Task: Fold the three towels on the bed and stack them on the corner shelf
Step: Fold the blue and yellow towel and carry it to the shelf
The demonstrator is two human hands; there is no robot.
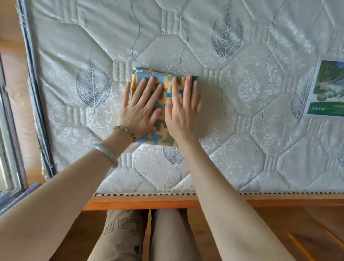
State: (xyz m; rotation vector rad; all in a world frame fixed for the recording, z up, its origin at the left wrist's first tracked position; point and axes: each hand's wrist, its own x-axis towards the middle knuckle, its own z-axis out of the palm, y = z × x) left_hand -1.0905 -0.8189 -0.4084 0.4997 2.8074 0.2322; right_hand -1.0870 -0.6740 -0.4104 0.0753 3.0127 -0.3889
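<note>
Legs: the person stands at the bed's edge in beige trousers, over a wooden floor
Bed frame: an orange wooden rail runs across just in front of the legs
Left arm: wears a pale bangle on the forearm and a bead bracelet at the wrist
Left hand: the left hand lies flat, fingers straight and spread, pressing on the left half of the towel
Right hand: the right hand lies flat just beside it, fingers straight, pressing on the right half; neither of the hands holds anything
Towel: a blue and yellow patterned towel, folded to a small rectangle with layered edges showing at its far side, lies on the mattress
Far right: a green printed label on the mattress, well apart from the towel
Not in view: the other two towels and the corner shelf
Step in hand: likely flattening a finished fold on this towel
Next move: probably slide the fingers under the towel, lift it without letting the layers slip, and carry it to the shelf, which has to be found out of frame
</note>
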